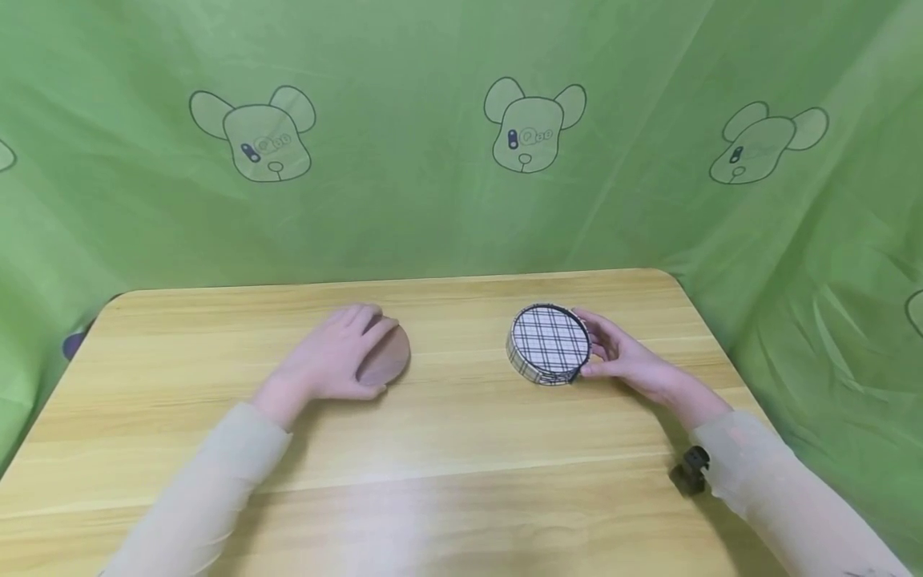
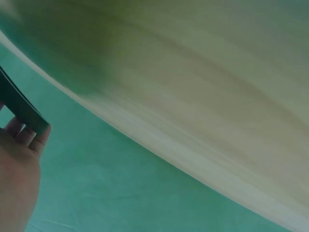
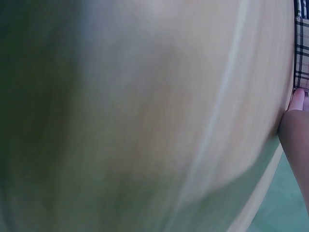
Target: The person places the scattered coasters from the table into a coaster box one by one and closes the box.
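Note:
My left hand [image 1: 332, 361] spans a round brown disc [image 1: 388, 357], wood-like and flat, with the thumb at its near edge and fingers over the far edge. In the left wrist view the disc [image 2: 19, 104] shows as a thin dark slab held in the fingers of that hand [image 2: 19, 179]. A round box [image 1: 551, 340] covered in black-and-white plaid, with dark trim round its top, sits to the right. Thumb and curled fingers of my right hand [image 1: 627, 361] grip its right side. Only part of the plaid side [image 3: 302, 53] shows in the right wrist view.
Both hands work over a light wood-grain table [image 1: 433, 449] with rounded far corners. A green curtain [image 1: 404, 200] with bear-head drawings hangs behind it and down both sides. A small black device [image 1: 691, 471] sits at the right cuff. Something purple [image 1: 74, 344] peeks out past the left edge.

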`<state>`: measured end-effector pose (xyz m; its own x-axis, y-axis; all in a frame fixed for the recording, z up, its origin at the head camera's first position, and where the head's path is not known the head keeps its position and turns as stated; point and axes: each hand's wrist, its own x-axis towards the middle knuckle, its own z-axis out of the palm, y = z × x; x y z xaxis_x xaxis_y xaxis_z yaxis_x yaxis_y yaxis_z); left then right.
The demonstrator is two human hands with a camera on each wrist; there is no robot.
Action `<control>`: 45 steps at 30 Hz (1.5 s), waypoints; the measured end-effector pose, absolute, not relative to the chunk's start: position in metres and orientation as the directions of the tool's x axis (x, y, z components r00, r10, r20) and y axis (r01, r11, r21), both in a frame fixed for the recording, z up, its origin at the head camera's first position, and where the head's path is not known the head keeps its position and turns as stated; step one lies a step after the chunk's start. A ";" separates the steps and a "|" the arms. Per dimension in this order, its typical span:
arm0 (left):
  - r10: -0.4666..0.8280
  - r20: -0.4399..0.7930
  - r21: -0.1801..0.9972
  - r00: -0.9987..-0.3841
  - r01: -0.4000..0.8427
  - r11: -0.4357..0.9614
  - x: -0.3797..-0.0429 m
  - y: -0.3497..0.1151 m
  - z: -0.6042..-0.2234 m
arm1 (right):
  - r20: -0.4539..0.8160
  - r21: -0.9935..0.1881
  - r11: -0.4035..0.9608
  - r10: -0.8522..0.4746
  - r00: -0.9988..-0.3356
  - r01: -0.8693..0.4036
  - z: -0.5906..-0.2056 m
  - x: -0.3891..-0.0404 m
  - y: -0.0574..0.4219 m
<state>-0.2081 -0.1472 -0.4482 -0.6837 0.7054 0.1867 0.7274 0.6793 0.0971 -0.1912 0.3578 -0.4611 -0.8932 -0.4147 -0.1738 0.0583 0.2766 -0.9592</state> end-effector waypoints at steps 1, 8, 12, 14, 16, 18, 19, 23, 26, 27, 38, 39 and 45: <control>0.710 0.184 0.096 -0.680 0.731 0.675 -0.209 -0.145 -0.448 | -0.174 -0.959 0.276 -0.415 -0.893 0.059 -0.461 -0.191 0.358; 0.732 0.166 0.088 -0.661 0.749 0.656 -0.211 -0.128 -0.448 | -0.175 -0.959 0.278 -0.412 -0.894 0.060 -0.460 -0.191 0.358; 0.744 0.149 0.083 -0.651 0.758 0.647 -0.212 -0.120 -0.449 | -0.179 -0.957 0.285 -0.412 -0.893 0.060 -0.460 -0.191 0.359; 0.750 0.140 0.079 -0.646 0.762 0.642 -0.212 -0.115 -0.449 | -0.182 -0.956 0.286 -0.412 -0.893 0.063 -0.461 -0.191 0.359; 0.755 0.130 0.077 -0.643 0.765 0.639 -0.212 -0.111 -0.449 | -0.182 -0.956 0.286 -0.412 -0.893 0.063 -0.461 -0.191 0.359; 0.761 0.124 0.074 -0.636 0.771 0.632 -0.211 -0.107 -0.448 | -0.183 -0.956 0.285 -0.413 -0.892 0.064 -0.460 -0.191 0.359; 0.765 0.120 0.074 -0.633 0.774 0.629 -0.211 -0.104 -0.448 | -0.183 -0.957 0.284 -0.413 -0.892 0.065 -0.460 -0.191 0.358; 0.780 0.109 0.072 -0.617 0.787 0.613 -0.210 -0.095 -0.446 | -0.184 -0.958 0.278 -0.416 -0.891 0.068 -0.459 -0.191 0.357; 0.788 0.103 0.066 -0.607 0.795 0.603 -0.210 -0.089 -0.446 | -0.184 -0.959 0.275 -0.416 -0.890 0.070 -0.459 -0.191 0.357; 0.791 0.103 0.067 -0.604 0.797 0.600 -0.210 -0.086 -0.446 | -0.184 -0.959 0.275 -0.416 -0.891 0.069 -0.460 -0.191 0.358; 0.814 0.125 0.068 -0.567 0.824 0.563 -0.211 -0.061 -0.446 | -0.178 -0.959 0.276 -0.413 -0.893 0.064 -0.460 -0.191 0.357; 0.815 0.125 0.068 -0.566 0.824 0.562 -0.211 -0.059 -0.446 | -0.179 -0.959 0.276 -0.413 -0.893 0.064 -0.459 -0.190 0.357; 0.824 0.145 0.060 -0.548 0.836 0.546 -0.214 -0.043 -0.446 | -0.182 -0.959 0.275 -0.414 -0.892 0.069 -0.458 -0.190 0.356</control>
